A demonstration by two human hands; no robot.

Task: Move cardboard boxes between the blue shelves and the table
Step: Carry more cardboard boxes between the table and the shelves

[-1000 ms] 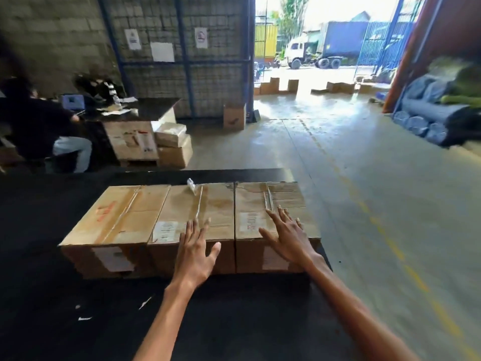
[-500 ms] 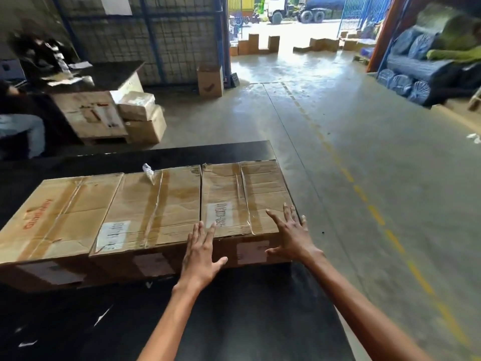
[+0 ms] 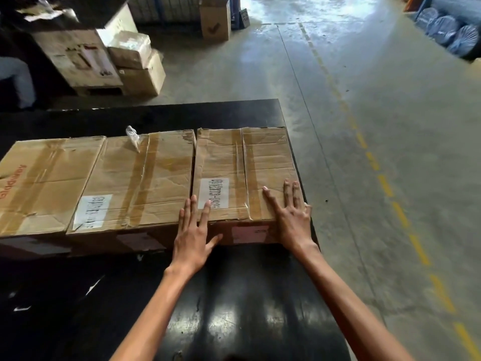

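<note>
Three taped cardboard boxes lie side by side on the black table [image 3: 247, 295]. The right box [image 3: 242, 162] carries a white label and sits at the table's right edge. My left hand [image 3: 194, 230] lies flat with straight fingers on that box's near left corner, next to the seam with the middle box [image 3: 145, 178]. My right hand [image 3: 291, 214] lies flat with spread fingers on its near right corner. The left box [image 3: 44, 183] has red print and runs out of view at the left.
The table's right edge drops to a concrete floor with a dashed yellow line [image 3: 390, 194]. Stacked cartons [image 3: 130, 66] stand on the floor beyond the table's far left. A lone box [image 3: 214, 18] stands further back. Wrapped blue rolls [image 3: 447, 32] lie at the far right.
The view has tilted down and drawn closer to the boxes. Both hands have slid onto the near corners of the right box, the left one shifting rightwards from the middle box.
</note>
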